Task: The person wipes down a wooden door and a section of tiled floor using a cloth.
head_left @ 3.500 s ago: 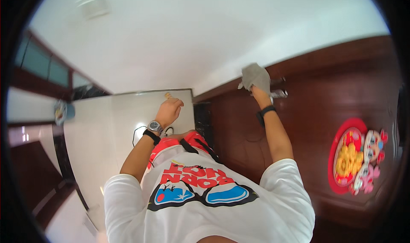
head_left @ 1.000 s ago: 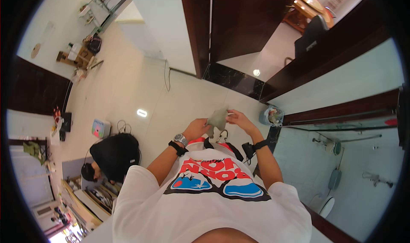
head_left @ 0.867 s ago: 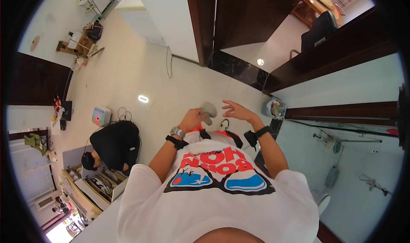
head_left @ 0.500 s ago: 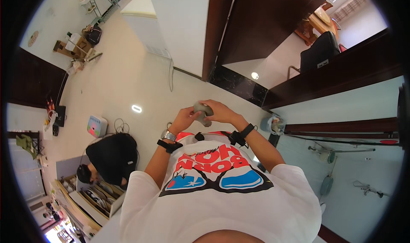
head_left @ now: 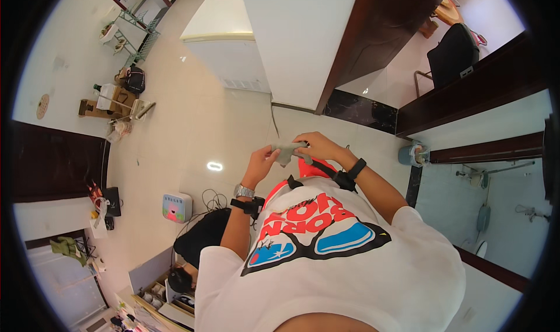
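A soft grey-green sock (head_left: 286, 153) is stretched sideways between my two hands in front of my waist, with part of it hanging down in the middle. My left hand (head_left: 260, 164) pinches its left end between thumb and fingers. Curled over the other end is my right hand (head_left: 320, 146), its fingertips hooked into the fabric. Some of the cloth is hidden under the right fingers. Dark straps and a watch sit on my wrists.
To my left a person in black (head_left: 201, 239) bends over an open drawer (head_left: 153, 285). Near them stand a white box with a pink picture (head_left: 177, 208) and loose black cables (head_left: 214, 199). Ahead rises a white wall corner (head_left: 297, 46); a waste bin (head_left: 413, 154) stands at right.
The sock was a rounded bundle with a tail; now it is pulled out lengthwise between my hands. My view has turned left, and the room has shifted to the right in it.
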Tool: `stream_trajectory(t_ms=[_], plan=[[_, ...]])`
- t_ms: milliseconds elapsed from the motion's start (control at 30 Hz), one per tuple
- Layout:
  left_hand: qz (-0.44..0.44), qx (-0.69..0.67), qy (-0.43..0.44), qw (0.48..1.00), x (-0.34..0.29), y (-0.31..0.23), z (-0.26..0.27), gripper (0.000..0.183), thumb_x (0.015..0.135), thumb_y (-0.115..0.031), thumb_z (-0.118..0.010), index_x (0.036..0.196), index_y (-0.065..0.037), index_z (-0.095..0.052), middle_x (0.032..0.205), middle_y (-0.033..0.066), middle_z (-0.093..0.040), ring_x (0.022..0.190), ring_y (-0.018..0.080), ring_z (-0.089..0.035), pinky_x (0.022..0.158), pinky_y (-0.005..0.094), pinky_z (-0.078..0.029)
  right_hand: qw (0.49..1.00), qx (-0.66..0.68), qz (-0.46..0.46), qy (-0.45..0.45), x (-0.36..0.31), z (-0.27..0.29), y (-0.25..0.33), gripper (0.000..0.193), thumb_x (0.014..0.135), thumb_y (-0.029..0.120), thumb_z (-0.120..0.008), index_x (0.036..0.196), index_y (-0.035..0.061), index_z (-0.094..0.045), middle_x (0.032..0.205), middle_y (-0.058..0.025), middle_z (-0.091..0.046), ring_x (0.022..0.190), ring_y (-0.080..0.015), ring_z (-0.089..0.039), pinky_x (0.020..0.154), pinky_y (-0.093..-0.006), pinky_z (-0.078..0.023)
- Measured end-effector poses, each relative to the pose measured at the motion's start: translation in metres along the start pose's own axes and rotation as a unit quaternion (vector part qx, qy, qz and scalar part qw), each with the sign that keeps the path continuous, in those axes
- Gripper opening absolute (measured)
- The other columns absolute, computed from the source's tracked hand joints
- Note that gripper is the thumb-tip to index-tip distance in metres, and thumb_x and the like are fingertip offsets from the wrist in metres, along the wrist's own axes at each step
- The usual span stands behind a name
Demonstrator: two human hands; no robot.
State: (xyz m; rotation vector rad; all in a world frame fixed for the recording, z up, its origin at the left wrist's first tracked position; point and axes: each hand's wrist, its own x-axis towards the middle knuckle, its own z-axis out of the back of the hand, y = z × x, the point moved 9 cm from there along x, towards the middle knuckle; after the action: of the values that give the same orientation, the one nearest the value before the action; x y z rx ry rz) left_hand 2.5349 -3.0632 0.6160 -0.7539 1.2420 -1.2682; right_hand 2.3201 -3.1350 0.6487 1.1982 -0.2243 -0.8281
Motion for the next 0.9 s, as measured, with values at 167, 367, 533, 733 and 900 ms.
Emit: stream_trajectory(t_ms=[167, 367, 533, 733, 900], plan=[[0.004, 0.069, -0.04, 0.997, 0.086, 0.065, 0.29, 0.036, 0.117, -0.03, -0.073, 0.129, 0.003, -0.079, 0.104, 0.0233, -0.083, 0.094, 0.0253, -0.081, 0.087, 0.0409, -0.062, 0.992, 0.024, -0.08, 0.098, 0.307, -0.065, 0.077, 0.046, 0.107, 0.029, -0.082, 0.146, 0.0064, -0.075, 0.119, -0.0181, -0.083, 0.103, -0.0292, -0.078, 0.093, -0.0427, -0.062], [0.046, 0.038, -0.127, 0.99, 0.198, 0.107, 0.493, 0.036, 0.119, -0.031, -0.07, 0.129, 0.004, -0.078, 0.093, 0.0144, -0.08, 0.089, 0.0143, -0.072, 0.084, 0.0361, -0.059, 0.936, -0.034, 0.043, 0.348, 0.62, -0.128, 0.128, 0.079, 0.094, 0.041, -0.085, 0.162, 0.0083, -0.063, 0.129, -0.0209, -0.081, 0.12, -0.0364, -0.079, 0.101, -0.049, -0.062], [0.113, 0.067, -0.194, 0.972, 0.368, 0.064, 0.711, 0.038, 0.119, -0.031, -0.071, 0.132, 0.003, -0.078, 0.102, 0.0134, -0.083, 0.09, 0.0156, -0.072, 0.085, 0.0383, -0.059, 0.919, -0.07, 0.179, 0.344, 0.911, -0.057, 0.238, 0.057, 0.094, 0.034, -0.087, 0.143, 0.0074, -0.075, 0.125, -0.0206, -0.08, 0.115, -0.0382, -0.076, 0.099, -0.0498, -0.06], [0.063, 0.076, -0.201, 0.975, 0.613, 0.067, 0.869, 0.036, 0.117, -0.028, -0.073, 0.13, 0.006, -0.077, 0.1, 0.0165, -0.084, 0.089, 0.0202, -0.078, 0.082, 0.0375, -0.06, 0.92, -0.116, 0.217, 0.305, 1.204, 0.07, 0.222, 0.05, 0.091, 0.036, -0.087, 0.131, 0.0062, -0.079, 0.118, -0.0192, -0.078, 0.114, -0.0404, -0.075, 0.098, -0.0516, -0.059], [0.103, 0.042, -0.138, 0.984, 0.789, 0.089, 0.945, 0.033, 0.116, -0.027, -0.075, 0.125, 0.005, -0.075, 0.098, 0.0142, -0.083, 0.088, 0.0183, -0.077, 0.082, 0.0364, -0.06, 0.945, -0.123, 0.176, 0.247, 1.352, 0.153, 0.184, 0.049, 0.091, 0.037, -0.087, 0.128, 0.0052, -0.079, 0.119, -0.0202, -0.079, 0.118, -0.0433, -0.074, 0.1, -0.055, -0.059]])
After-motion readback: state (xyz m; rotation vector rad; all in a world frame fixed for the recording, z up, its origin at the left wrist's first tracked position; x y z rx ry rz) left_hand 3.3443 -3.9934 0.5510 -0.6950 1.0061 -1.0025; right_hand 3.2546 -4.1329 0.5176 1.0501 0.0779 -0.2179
